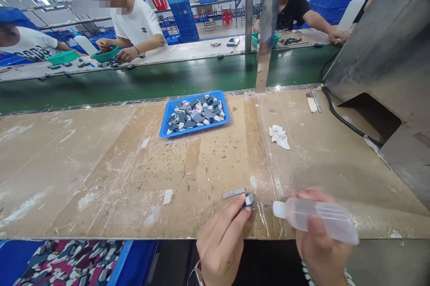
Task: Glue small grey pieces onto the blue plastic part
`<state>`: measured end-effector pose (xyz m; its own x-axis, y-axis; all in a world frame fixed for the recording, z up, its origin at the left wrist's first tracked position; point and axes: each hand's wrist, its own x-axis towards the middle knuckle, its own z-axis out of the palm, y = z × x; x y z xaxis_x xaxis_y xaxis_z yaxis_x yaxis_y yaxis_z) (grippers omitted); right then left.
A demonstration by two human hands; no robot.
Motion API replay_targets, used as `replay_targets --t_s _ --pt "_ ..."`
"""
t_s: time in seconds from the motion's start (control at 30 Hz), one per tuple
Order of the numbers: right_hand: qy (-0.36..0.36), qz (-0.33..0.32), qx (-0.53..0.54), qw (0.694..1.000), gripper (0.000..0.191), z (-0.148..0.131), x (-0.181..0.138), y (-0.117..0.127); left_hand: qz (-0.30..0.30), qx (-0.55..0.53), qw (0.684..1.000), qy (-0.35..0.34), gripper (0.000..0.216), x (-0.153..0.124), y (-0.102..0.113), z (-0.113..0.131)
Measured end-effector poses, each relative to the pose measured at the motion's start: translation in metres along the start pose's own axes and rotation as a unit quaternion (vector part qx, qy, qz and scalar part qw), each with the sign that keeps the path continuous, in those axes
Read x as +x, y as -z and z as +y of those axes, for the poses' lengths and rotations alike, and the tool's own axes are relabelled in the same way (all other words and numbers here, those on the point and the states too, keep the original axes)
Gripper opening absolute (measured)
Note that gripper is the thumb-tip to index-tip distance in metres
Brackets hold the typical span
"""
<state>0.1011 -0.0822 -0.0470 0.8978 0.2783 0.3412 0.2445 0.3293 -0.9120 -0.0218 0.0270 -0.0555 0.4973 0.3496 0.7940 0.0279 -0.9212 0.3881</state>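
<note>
Between the fingertips of my left hand (221,241) is a small grey and dark-blue plastic part (249,199), held just above the table's front edge. My right hand (319,236) is wrapped around a translucent squeeze bottle (322,218), which lies nearly level. Its white cap (278,209) and thin needle tip point left at the small part, with a short gap between them. Just behind my left fingertips a flat grey bar (234,193) lies on the table. Farther back, a blue tray (161,133) holds many small blue and white parts.
A crumpled white tissue (279,137) lies right of the tray. Past the table runs a green conveyor belt (201,71), with several people working beyond it. A metal housing (386,62) with a black cable (349,124) stands at right. A blue bin (126,261) of parts sits below, left.
</note>
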Motion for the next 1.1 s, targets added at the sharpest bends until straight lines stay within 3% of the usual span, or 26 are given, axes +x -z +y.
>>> replay_targets --t_s 0.1,0.2,0.33,0.43,0.73,0.9,1.1 --pt "-0.059 0.071 0.047 0.995 0.024 0.001 0.002 0.0 -0.008 -0.003 1.0 -0.008 0.031 0.001 0.002 0.001" --pt "-0.099 0.084 0.064 0.989 0.026 0.002 0.003 0.0 -0.059 -0.027 0.998 -0.019 0.023 0.003 0.009 0.006" --pt "-0.106 0.068 0.082 0.989 0.023 0.003 0.002 0.0 -0.101 -0.065 0.993 0.0 0.02 0.007 0.018 0.01" --pt "-0.095 0.05 0.082 0.991 0.02 0.004 0.003 0.001 -0.12 -0.023 0.992 0.006 0.024 0.014 0.022 0.009" --pt "-0.082 0.015 0.059 0.995 0.013 0.004 0.002 0.002 -0.207 0.041 0.974 -0.078 0.013 0.042 0.025 0.004" --pt "-0.018 -0.001 0.033 0.999 0.008 0.001 -0.004 0.001 -0.201 0.065 0.968 -0.134 0.009 0.041 0.024 0.004" --pt "-0.007 -0.005 0.002 1.0 0.009 -0.003 -0.002 0.003 -0.148 0.054 0.976 -0.153 0.009 0.033 0.017 -0.001"
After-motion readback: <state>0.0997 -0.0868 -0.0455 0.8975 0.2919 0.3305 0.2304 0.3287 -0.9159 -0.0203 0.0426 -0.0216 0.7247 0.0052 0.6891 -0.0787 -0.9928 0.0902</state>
